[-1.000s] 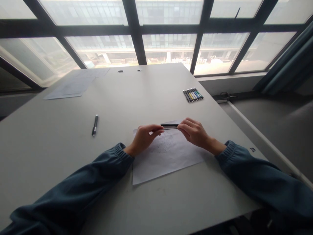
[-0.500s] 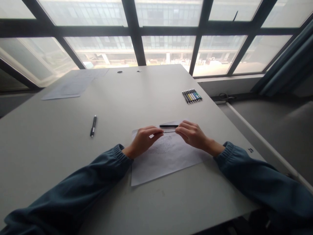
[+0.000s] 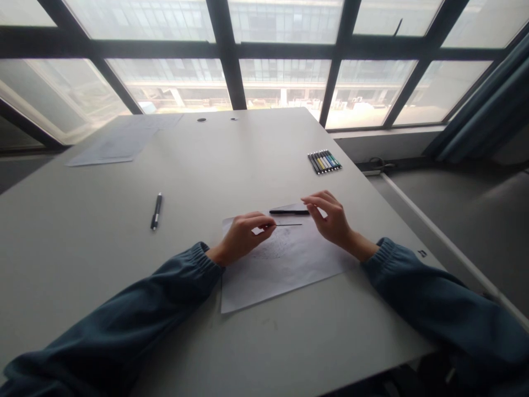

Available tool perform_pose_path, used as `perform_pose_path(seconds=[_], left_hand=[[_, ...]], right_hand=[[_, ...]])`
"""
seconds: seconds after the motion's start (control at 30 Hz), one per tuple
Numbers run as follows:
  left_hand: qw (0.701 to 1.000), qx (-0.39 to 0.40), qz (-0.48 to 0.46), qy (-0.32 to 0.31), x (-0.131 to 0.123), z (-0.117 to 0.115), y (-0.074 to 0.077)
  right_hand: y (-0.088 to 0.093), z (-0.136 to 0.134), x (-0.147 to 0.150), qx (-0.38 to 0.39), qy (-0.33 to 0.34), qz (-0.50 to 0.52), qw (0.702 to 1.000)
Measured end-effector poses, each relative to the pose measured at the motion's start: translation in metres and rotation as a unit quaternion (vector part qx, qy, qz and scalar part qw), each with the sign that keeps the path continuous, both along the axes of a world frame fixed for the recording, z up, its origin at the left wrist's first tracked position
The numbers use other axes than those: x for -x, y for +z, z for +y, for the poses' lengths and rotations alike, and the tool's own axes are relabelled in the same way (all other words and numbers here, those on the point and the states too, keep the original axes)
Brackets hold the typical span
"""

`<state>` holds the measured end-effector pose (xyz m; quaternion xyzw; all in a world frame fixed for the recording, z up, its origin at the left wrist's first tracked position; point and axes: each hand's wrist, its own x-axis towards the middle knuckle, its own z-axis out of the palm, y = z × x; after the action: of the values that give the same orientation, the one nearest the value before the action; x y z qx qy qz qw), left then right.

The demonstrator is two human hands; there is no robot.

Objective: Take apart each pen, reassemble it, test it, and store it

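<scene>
My left hand (image 3: 248,234) pinches one end of a thin dark rod (image 3: 290,225), whose other end sticks out to the right over the paper. My right hand (image 3: 330,219) is raised just right of the rod, fingers bent and parted from the thumb, with nothing visible between them. A white sheet of paper (image 3: 273,284) with a faint pencil-like drawing lies under both hands. Behind the rod a black pen-like piece (image 3: 288,212) lies across the sheet's far part, its right end close to my right hand.
A dark pen (image 3: 156,212) lies left on the white table (image 3: 231,171). A row of several pens with coloured parts (image 3: 324,162) sits near the right edge. More papers (image 3: 113,144) lie at the far left. Windows stand behind the table.
My right hand has let go of the rod's right end, moved up and right, and opened its fingers. My left hand keeps hold of the rod, nearly unmoved.
</scene>
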<state>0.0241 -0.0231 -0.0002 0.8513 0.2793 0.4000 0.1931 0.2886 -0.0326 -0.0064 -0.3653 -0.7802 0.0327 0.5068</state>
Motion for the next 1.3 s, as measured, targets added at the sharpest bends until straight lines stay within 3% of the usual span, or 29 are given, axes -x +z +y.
perform_pose_path(seconds=[0.07,0.23,0.43,0.7,0.9,1.3], left_hand=[[1.000,0.006,-0.001,-0.007,0.000,0.000,0.000],[1.000,0.012,-0.001,-0.013,0.000,0.000,0.000],[1.000,0.015,0.008,-0.015,-0.001,0.000,0.001],[1.000,0.006,0.019,-0.003,0.000,0.001,0.001],[1.000,-0.001,0.016,0.020,0.004,0.004,-0.003],[0.996,-0.019,-0.011,0.087,0.006,0.005,0.003]], right_hand=[[-0.002,0.007,-0.006,0.000,-0.032,-0.032,0.999],[-0.010,0.017,-0.013,0.053,-0.014,-0.201,0.978],[-0.013,0.017,-0.006,0.091,0.002,-0.250,0.964],[-0.014,0.017,-0.008,0.123,-0.018,-0.207,0.970],[-0.011,0.015,-0.011,0.106,-0.073,-0.111,0.985],[-0.012,-0.007,-0.048,0.101,-0.090,-0.066,0.989]])
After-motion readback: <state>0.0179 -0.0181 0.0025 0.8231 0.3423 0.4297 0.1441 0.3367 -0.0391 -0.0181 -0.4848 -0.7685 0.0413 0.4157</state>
